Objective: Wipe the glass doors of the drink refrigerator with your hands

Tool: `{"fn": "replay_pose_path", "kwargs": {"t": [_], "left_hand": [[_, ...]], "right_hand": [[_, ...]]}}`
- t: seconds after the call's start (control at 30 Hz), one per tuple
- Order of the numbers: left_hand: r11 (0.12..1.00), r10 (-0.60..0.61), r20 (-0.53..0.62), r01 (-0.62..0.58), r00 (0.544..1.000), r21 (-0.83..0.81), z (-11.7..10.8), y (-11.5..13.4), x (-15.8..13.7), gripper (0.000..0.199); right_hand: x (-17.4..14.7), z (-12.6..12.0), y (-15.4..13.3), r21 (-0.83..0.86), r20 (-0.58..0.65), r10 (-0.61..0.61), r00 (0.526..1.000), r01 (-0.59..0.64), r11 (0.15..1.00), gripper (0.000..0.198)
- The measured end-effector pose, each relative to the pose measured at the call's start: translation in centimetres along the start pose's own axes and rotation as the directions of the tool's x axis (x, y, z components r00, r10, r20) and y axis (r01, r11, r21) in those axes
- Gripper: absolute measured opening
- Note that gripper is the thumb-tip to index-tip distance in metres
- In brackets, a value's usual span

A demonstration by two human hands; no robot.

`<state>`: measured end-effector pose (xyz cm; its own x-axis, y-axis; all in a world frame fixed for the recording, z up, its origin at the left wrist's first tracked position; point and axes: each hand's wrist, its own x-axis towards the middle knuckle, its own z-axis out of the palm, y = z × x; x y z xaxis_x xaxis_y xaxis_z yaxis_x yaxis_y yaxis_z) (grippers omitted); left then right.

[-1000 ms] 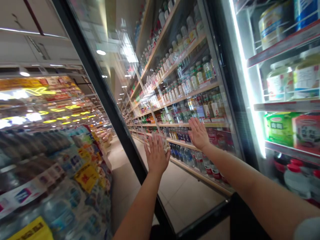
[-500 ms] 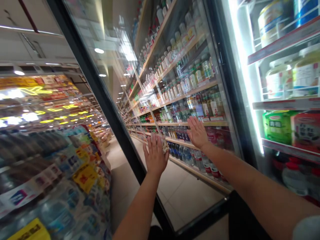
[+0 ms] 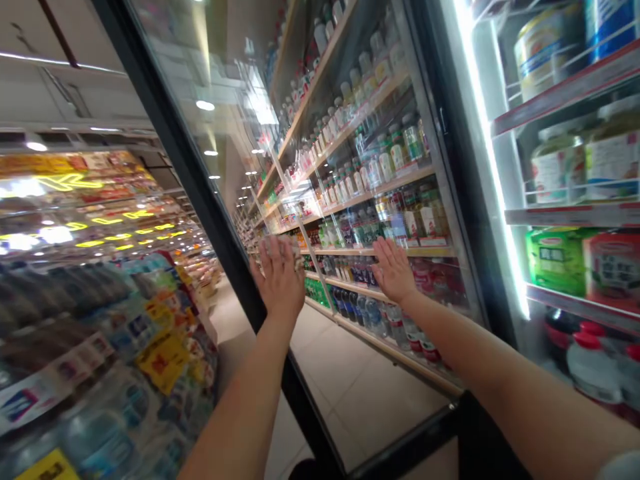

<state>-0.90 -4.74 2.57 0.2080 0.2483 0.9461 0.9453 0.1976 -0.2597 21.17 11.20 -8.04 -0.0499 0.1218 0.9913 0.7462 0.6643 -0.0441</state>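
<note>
While the right hand stays almost where it was 0.5 seconds earlier, the left hand has shifted up and to the left across the open glass door, closer to its dark side frame. The left fingers are extended and fanned apart, the palm turned to the pane. A pale, mottled patch shows beside them, as it did before, now moved along with the hand; it is too blurred to tell what it is or whether it is held. The right fingers are straight and slightly parted, the palm facing the glass and apparently resting on it, with nothing seen in their grasp. The door stands between the 2 arms and a view of shelved bottles, either behind the pane or mirrored in it. At right, a lit cooler holds a green package beside a red package, above red-capped bottles. At left, bottled water is stacked near a yellow sign.
</note>
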Motion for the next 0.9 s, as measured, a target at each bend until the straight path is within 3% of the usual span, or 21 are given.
{"fn": "replay_pose_path", "kwargs": {"t": [0.1, 0.17, 0.23, 0.3, 0.37, 0.43, 0.53, 0.6, 0.67, 0.73, 0.77, 0.83, 0.9], "left_hand": [[1.000, 0.009, 0.017, -0.009, 1.000, -0.020, 0.3, 0.2, -0.7, 0.064], [0.989, 0.145, 0.041, -0.145, 0.989, -0.015, 0.5, 0.6, -2.5, 0.062], [0.945, 0.327, 0.085, -0.326, 0.941, -0.021, 0.6, 0.6, -3.7, 0.060], [0.906, 0.422, 0.100, -0.422, 0.901, -0.026, 0.4, 0.2, -3.2, 0.060], [0.922, 0.387, 0.077, -0.387, 0.919, -0.016, 0.2, -0.3, -1.7, 0.061], [0.967, 0.255, 0.030, -0.255, 0.966, -0.008, 0.2, -0.5, -0.4, 0.062], [0.991, 0.132, -0.011, -0.132, 0.991, -0.016, 0.7, 0.4, -1.3, 0.065], [0.974, 0.224, 0.019, -0.223, 0.975, -0.029, 1.0, 1.3, -3.3, 0.066], [0.920, 0.392, 0.082, -0.388, 0.916, -0.055, 1.1, 1.7, -4.8, 0.065], [0.869, 0.495, 0.125, -0.491, 0.860, -0.066, 0.8, 1.4, -4.6, 0.063], [0.866, 0.500, 0.128, -0.497, 0.857, -0.058, 0.6, 1.0, -4.0, 0.062], [0.911, 0.412, 0.093, -0.413, 0.906, -0.013, 0.1, 0.2, -2.1, 0.061], [0.966, 0.255, 0.024, -0.255, 0.967, 0.035, -0.1, -0.4, -0.7, 0.062]], "right_hand": [[0.0, 0.0, 0.1, 0.011, 0.003, 0.002, 1.000, -0.002, 1.000, 0.062], [0.0, 0.0, 0.1, 0.012, 0.004, -0.006, 1.000, 0.006, 1.000, 0.062], [0.0, 0.0, 0.1, 0.011, 0.007, -0.009, 1.000, 0.009, 1.000, 0.063], [0.0, 0.1, 0.1, 0.011, 0.008, -0.007, 1.000, 0.007, 1.000, 0.063], [0.0, 0.1, 0.0, 0.012, 0.002, -0.004, 1.000, 0.004, 1.000, 0.064], [0.0, 0.1, -0.1, 0.015, 0.006, 0.001, 1.000, -0.001, 1.000, 0.063], [0.0, 0.0, -0.1, 0.033, 0.033, 0.012, 0.999, -0.013, 0.999, 0.063], [0.0, -0.2, 0.0, 0.042, 0.040, 0.017, 0.999, -0.018, 0.999, 0.062], [0.0, -0.2, 0.0, 0.042, 0.034, 0.013, 0.999, -0.014, 0.999, 0.061], [-0.1, -0.1, 0.0, 0.033, 0.023, 0.004, 1.000, -0.005, 0.999, 0.062], [-0.1, 0.0, 0.0, 0.028, 0.013, 0.000, 1.000, -0.001, 1.000, 0.062], [-0.1, 0.2, 0.0, 0.021, -0.008, -0.008, 1.000, 0.008, 1.000, 0.063], [-0.1, 0.3, 0.1, 0.021, -0.021, -0.012, 1.000, 0.013, 1.000, 0.064]]}}
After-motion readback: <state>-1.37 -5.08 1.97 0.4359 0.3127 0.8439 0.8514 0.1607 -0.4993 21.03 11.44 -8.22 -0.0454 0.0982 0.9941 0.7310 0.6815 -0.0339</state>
